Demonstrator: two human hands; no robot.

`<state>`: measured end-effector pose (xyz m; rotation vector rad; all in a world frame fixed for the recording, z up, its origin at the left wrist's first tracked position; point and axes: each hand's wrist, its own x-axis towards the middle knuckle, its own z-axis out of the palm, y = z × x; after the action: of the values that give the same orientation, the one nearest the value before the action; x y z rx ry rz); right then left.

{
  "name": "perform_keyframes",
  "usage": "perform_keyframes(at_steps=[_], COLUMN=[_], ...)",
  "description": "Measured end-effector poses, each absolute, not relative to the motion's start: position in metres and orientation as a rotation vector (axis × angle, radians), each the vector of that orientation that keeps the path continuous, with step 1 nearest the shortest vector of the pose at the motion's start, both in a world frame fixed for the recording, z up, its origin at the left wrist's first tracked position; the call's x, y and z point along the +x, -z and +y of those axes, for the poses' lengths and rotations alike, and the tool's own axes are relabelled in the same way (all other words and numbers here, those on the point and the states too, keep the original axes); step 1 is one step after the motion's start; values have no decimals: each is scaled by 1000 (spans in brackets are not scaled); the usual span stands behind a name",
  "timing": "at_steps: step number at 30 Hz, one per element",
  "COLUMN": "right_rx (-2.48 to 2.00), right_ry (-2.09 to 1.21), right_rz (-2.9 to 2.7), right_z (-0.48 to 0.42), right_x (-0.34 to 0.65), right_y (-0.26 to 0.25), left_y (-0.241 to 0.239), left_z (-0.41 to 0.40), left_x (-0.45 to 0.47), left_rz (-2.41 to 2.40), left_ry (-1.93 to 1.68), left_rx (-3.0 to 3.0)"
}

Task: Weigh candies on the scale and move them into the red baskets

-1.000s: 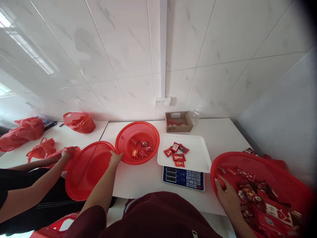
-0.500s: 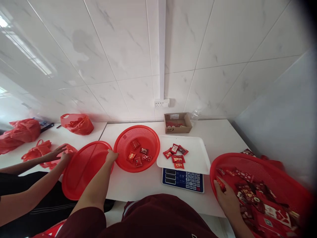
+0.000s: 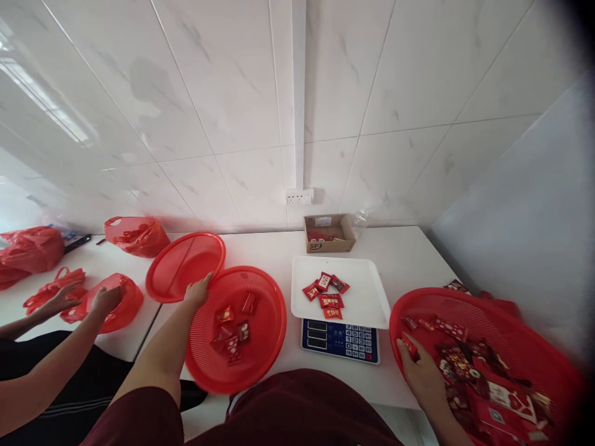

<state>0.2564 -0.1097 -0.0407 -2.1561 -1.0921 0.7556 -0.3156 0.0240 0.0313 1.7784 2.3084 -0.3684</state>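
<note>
My left hand (image 3: 199, 291) is closed at the place where two red plastic baskets meet. Its fingers are at their rims, and which rim lies inside the grip is partly hidden. The nearer basket (image 3: 274, 310) carries several small red candy packets (image 3: 248, 302); the farther basket (image 3: 186, 234) has nothing visible inside. On the right, my right hand (image 3: 421, 368) pinches a small red candy packet (image 3: 409, 347) just inside the rim of a large basket (image 3: 525, 337) full of mixed packets. Several packets (image 3: 331, 300) lie on the white tray (image 3: 367, 291) of a blue scale (image 3: 341, 341).
A small cardboard box (image 3: 330, 244) with red packets stands by the wall, below a socket (image 3: 300, 196). At left, another person's hands (image 3: 105, 300) are at a red plastic bag (image 3: 123, 310). More red bags (image 3: 137, 235) stand along the table.
The basket without packets has moved back, away from me. The basket with few packets has come nearer and left, its packets shifted. My left hand moved slightly left; my right hand stays at the large basket.
</note>
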Motion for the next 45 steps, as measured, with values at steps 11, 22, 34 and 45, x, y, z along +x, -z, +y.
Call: perform_keyframes(at_steps=[11,22,34,45], right_rx=[-2178,-2192,-2183,-2145], right_ry=[-741,-742,-803,-784], right_rz=[-1104,-1109,-1088,-1094], right_z=[-110,-111,-110,-111], right_x=[255,257,254,257], right_y=[39,44,34,42], left_y=[-50,-21,1,2], left_z=[33,10,13,32], left_x=[-300,-171,-48,-20], left_rz=[2073,1776,1335,1314], left_ry=[275,11,-102,5], left_rx=[2127,2165,2408,2369])
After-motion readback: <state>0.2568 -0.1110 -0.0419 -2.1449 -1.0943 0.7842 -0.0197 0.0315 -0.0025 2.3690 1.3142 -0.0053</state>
